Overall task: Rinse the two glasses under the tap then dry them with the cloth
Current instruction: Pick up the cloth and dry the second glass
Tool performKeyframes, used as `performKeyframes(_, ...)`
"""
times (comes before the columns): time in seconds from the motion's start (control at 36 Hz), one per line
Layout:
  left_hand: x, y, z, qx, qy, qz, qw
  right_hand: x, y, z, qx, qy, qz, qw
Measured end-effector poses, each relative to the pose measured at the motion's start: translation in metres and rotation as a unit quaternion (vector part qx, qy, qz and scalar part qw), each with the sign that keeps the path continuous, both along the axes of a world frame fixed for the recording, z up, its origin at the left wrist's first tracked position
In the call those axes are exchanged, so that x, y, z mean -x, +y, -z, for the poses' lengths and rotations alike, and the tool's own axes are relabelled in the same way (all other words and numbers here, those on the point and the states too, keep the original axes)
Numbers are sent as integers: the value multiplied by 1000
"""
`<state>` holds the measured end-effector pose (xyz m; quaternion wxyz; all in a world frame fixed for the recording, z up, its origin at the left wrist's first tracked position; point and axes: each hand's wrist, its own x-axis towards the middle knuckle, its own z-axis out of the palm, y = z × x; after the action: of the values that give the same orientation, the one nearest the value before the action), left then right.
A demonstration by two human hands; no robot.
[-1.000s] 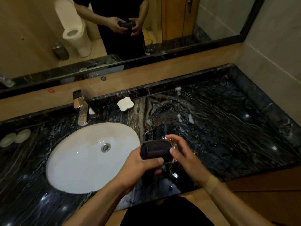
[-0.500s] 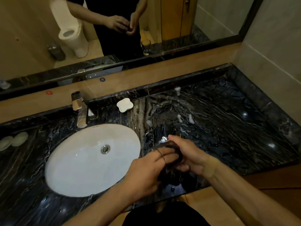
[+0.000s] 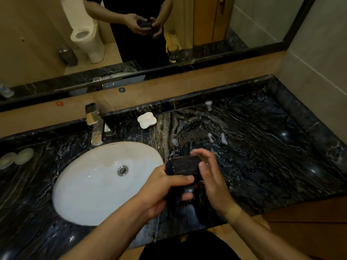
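both hands [image 3: 187,186] around one cloth-wrapped glass [image 3: 183,166], right of basin [image 3: 90,188]

The countertop [image 3: 262,156] is dark polished marble with white veins, glossy and spotted with lamp glare. The basin [image 3: 90,184] is smooth white glazed ceramic, with a shiny metal drain [image 3: 123,170] at its bottom. The tap [image 3: 94,124] is polished metal, mirror-bright. The soap dish [image 3: 146,120] looks like smooth white ceramic or plastic; which one cannot be told. The cloth [image 3: 185,166] is dark, matt and soft, wrapped round something whose material stays hidden. A clear glass [image 3: 172,53] shows in the mirror [image 3: 253,21]. The ledge [image 3: 206,79] below the mirror is smooth tan stone or laminate.
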<state>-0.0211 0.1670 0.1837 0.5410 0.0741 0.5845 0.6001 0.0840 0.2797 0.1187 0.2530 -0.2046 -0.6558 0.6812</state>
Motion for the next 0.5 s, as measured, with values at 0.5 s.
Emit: performKeyframes(0.5,20,-15,40,-39,722,324,609,23,38,-25,277,-342,-195,877)
